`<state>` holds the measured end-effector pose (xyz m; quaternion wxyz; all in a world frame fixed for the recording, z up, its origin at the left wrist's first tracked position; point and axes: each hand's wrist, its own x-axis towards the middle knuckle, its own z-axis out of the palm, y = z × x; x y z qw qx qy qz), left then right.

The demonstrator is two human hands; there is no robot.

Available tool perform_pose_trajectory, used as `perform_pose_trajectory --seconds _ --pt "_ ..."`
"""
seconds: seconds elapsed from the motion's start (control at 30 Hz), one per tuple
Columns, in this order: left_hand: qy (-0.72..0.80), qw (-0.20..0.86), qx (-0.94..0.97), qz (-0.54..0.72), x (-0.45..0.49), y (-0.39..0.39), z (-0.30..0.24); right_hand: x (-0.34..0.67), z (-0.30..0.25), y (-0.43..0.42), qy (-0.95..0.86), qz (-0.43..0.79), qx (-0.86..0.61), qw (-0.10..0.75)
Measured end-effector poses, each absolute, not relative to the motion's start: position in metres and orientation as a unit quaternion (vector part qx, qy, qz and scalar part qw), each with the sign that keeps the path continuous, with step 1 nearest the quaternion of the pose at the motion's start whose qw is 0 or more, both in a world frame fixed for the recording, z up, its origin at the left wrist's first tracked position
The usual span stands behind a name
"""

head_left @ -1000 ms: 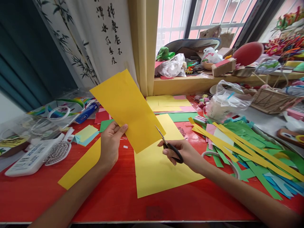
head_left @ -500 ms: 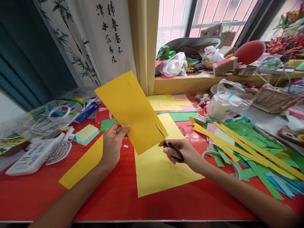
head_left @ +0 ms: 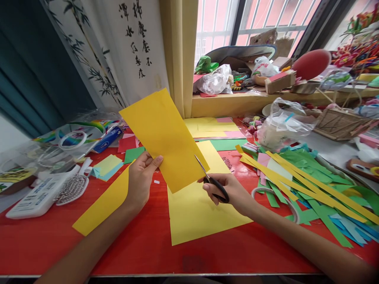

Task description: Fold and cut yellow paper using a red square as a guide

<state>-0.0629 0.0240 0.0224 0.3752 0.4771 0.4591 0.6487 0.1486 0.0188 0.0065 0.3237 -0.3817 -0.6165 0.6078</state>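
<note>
Pinched by its lower left edge, a sheet of deep yellow paper point(head_left: 164, 138) is held up at a slant in my left hand point(head_left: 144, 177). My right hand point(head_left: 226, 191) grips black-handled scissors point(head_left: 219, 189), whose blades lie at the sheet's lower right edge. A narrow strip of the paper stands to the right of the blades. Below the raised sheet, a paler yellow sheet point(head_left: 204, 221) lies on the red table point(head_left: 142, 252). Another deep yellow piece point(head_left: 102, 201) rests on the table, partly hidden behind my left hand and forearm.
Cut yellow strips point(head_left: 308, 189) lie over green and blue scraps at the right, near a tape roll point(head_left: 293, 209). A hairbrush point(head_left: 72, 189) and a white bottle point(head_left: 38, 201) lie at the left. Farther back are stacked paper sheets point(head_left: 213, 128) and a plastic bag point(head_left: 284, 126).
The raised sheet has shifted very slightly to the right at its top. Both hands and the scissors stay almost where they were.
</note>
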Motion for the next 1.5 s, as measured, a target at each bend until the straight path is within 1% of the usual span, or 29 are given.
perform_pose_trajectory --seconds 0.57,1.1,1.5 --pt "0.467 0.38 0.494 0.627 -0.0606 0.0222 0.0216 0.1497 0.0013 0.0191 -0.641 0.583 -0.379 0.325" --pt "0.463 0.388 0.497 0.623 -0.0611 0.0231 0.0208 0.149 -0.0005 0.0187 -0.614 0.602 -0.387 0.335" --pt "0.457 0.42 0.508 0.598 -0.0595 0.0214 0.0176 0.151 0.0016 0.0197 -0.604 0.609 -0.385 0.341"
